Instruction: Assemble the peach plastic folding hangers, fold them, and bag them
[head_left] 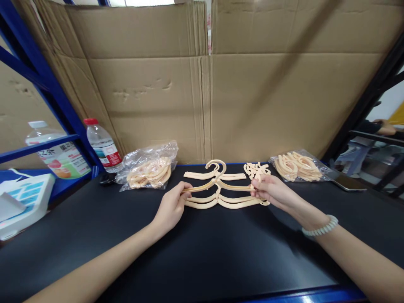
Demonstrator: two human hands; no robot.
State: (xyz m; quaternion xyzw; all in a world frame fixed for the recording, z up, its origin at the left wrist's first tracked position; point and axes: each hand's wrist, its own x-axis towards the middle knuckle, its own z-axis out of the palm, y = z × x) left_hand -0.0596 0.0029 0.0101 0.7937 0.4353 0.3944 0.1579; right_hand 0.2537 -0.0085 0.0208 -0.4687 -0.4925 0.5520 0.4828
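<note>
A cream plastic clothes hanger (232, 186) is lifted a little above the black table, its hook upward. My left hand (174, 206) pinches the end of its left arm. At the other end, my right hand (267, 190) grips the tip of the right arm between thumb and fingers. Behind and below it lie more hangers (238, 205) of the same colour, partly covered by the held one. A small heap of loose cream hooks or parts (256, 169) lies just beyond my right hand.
A clear bag of cream parts (150, 170) lies at the left, another bag (296, 166) at the right beside a phone-like flat object (349, 182). Bottles (104, 147) and a white device with blue keys (27, 198) stand far left. A cardboard wall (268, 92) closes the back.
</note>
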